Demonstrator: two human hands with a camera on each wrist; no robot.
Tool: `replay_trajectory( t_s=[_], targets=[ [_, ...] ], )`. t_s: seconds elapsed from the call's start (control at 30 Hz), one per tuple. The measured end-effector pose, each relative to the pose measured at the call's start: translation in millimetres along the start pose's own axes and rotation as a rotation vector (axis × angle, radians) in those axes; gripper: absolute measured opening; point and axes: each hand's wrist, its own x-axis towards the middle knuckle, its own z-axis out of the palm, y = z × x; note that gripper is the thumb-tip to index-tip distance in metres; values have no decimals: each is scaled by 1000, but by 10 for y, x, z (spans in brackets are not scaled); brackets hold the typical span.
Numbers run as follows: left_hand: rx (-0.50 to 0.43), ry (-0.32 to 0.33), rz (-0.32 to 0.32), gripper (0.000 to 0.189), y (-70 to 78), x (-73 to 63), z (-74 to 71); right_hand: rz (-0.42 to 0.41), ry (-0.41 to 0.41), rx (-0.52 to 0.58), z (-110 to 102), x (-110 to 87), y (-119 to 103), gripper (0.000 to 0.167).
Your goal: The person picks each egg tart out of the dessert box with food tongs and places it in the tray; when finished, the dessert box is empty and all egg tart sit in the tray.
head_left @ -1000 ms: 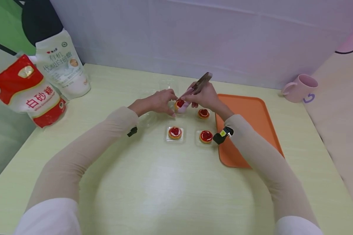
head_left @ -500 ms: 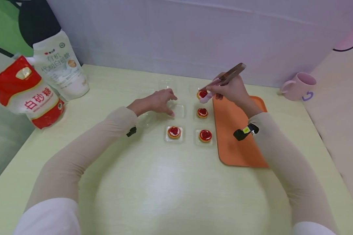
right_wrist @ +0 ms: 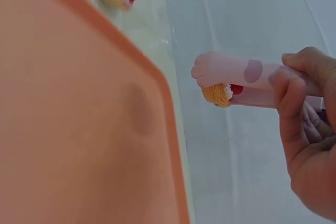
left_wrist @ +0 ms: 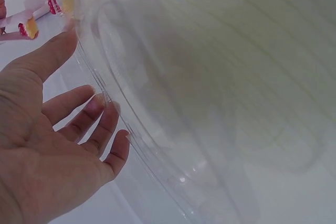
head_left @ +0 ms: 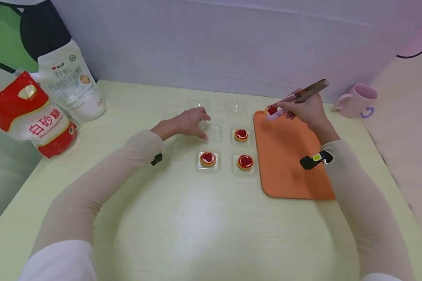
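My right hand (head_left: 308, 111) grips a pair of pink paw-tipped tongs (right_wrist: 236, 69) with a brown handle end. Between the tips sits a small tart (right_wrist: 218, 94) with red topping and white cream, above the far left corner of the orange tray (head_left: 292, 164). The left hand (head_left: 186, 123) lies with its fingers loosely spread at a clear plastic box (head_left: 213, 133) with no tart in it. In the left wrist view the fingertips meet or nearly meet the clear plastic's edge. Other tarts sit in clear boxes: one right (head_left: 241, 135), two nearer (head_left: 208, 158) (head_left: 245, 162).
Raised clear lids (head_left: 235, 107) stand behind the boxes. A red-and-white sugar bag (head_left: 35, 117) and a white pouch (head_left: 72, 84) stand at the far left. At the back right is a pink mug (head_left: 358, 101). A lilac curtain (head_left: 211, 47) backs the table.
The right hand has lifted the tart with the tongs out of the box by the left hand and carried it right, over the tray. The left hand stays almost still.
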Motion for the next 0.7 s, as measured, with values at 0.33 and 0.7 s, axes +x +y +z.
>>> replay_trajectory(
  t_s=[0.33, 0.7],
  targets=[
    [16, 2, 15, 73, 14, 3, 6, 103, 25, -64, -138, -94, 321, 33],
    [20, -2, 7, 73, -1, 2, 5, 164, 8, -103, -132, -207, 453, 35]
  ],
)
